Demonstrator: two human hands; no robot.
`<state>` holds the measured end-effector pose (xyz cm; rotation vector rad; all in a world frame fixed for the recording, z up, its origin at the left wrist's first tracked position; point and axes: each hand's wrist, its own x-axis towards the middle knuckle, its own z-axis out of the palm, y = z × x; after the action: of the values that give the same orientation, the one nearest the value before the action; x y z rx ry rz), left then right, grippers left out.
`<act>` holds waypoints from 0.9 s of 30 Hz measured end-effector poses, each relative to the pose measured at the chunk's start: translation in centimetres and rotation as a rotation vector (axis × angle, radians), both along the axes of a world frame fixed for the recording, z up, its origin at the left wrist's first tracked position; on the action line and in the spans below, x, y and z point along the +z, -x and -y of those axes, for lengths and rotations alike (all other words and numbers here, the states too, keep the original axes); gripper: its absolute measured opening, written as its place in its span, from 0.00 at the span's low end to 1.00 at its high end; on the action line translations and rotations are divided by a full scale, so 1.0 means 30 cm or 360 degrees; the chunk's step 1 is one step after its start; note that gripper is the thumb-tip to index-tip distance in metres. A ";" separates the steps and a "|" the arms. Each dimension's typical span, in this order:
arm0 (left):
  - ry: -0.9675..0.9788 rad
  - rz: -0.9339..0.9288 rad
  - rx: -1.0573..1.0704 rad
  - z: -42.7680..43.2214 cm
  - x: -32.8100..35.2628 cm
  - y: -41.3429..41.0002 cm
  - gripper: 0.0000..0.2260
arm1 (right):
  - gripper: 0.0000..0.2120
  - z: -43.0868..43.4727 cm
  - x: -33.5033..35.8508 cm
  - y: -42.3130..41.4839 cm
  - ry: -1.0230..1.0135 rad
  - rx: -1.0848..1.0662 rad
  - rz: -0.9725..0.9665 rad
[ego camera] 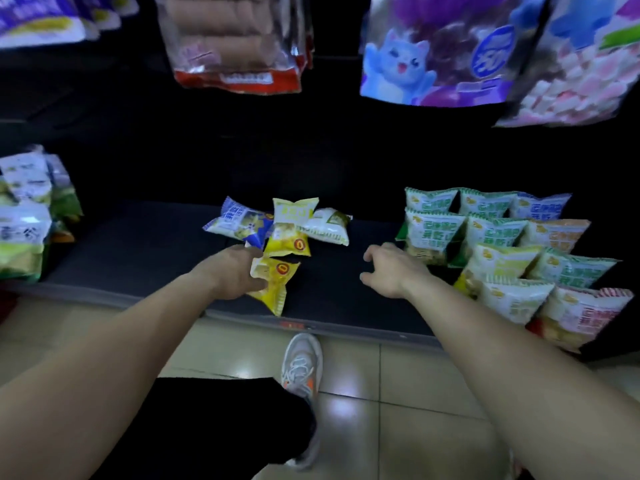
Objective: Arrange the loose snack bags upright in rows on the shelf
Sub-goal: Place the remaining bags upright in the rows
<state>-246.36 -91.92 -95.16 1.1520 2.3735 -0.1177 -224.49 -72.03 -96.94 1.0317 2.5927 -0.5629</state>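
Note:
A loose pile of small snack bags lies mid-shelf: a blue bag [239, 221], a yellow bag [291, 230] and a white-green bag [329, 225]. My left hand [235, 273] grips another yellow bag [277, 284] near the front edge of the dark shelf [149, 258]. My right hand [391, 268] hovers over the shelf with fingers spread and nothing in it, just left of the upright rows of green, orange and red bags [512, 251].
More bags [27, 216] stand at the shelf's left end. Large hanging packs [436, 53] crowd the space above. My shoe [301, 372] rests on the tiled floor below the shelf lip.

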 end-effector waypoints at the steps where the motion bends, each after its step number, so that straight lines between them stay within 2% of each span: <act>1: 0.0007 0.0010 0.0011 0.016 -0.026 0.030 0.34 | 0.24 0.016 -0.035 0.051 0.0034 0.0012 -0.0003; 8: 0.0048 0.0103 0.0056 0.038 -0.173 0.185 0.36 | 0.31 0.111 -0.305 0.417 0.0247 0.0080 -0.0103; 13: 0.0067 0.0101 0.0167 0.068 -0.240 0.235 0.35 | 0.39 0.162 -0.455 0.626 0.0219 0.0151 -0.0071; 21: 0.0067 0.0149 0.0332 0.096 -0.289 0.270 0.33 | 0.49 0.160 -0.557 0.673 0.0231 0.0116 0.0024; 24: 0.0101 0.0163 0.0328 0.095 -0.296 0.266 0.32 | 0.48 0.148 -0.552 0.673 0.0216 0.0129 0.0020; 27: 0.0098 0.0170 0.0336 0.083 -0.285 0.260 0.31 | 0.45 0.132 -0.544 0.653 0.0337 0.0060 -0.0028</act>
<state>-254.16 -94.42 -103.73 0.8516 2.3623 -0.0553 -244.09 -76.00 -113.26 0.9109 2.4958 -0.8194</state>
